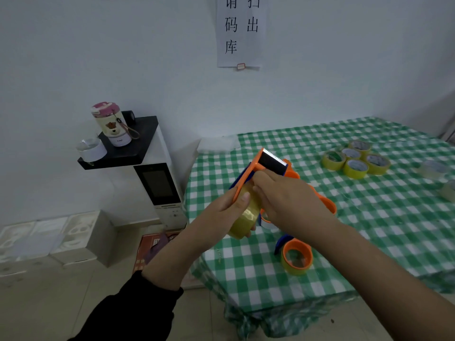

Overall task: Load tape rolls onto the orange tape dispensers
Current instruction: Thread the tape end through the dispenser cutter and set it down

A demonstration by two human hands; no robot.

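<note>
An orange tape dispenser (pixel 261 162) with a black toothed blade is held up over the table's left edge. A yellowish tape roll (pixel 248 217) sits on it. My left hand (pixel 229 205) grips the roll and the dispenser's side from the left. My right hand (pixel 288 200) covers the dispenser from the right, fingertips pinching at the roll's top near the blade. More orange dispenser parts (pixel 327 205) lie on the cloth behind my right hand. A second orange dispenser (pixel 296 257) with a roll on it lies near the table's front.
The table wears a green checked cloth (pixel 381 230). Several yellow tape rolls (pixel 355 159) cluster at the back right, with clear rolls (pixel 434 169) at the far right. Left of the table stand a white appliance (pixel 162 188), a pink-lidded bottle (pixel 112 124) and white boxes (pixel 56 237).
</note>
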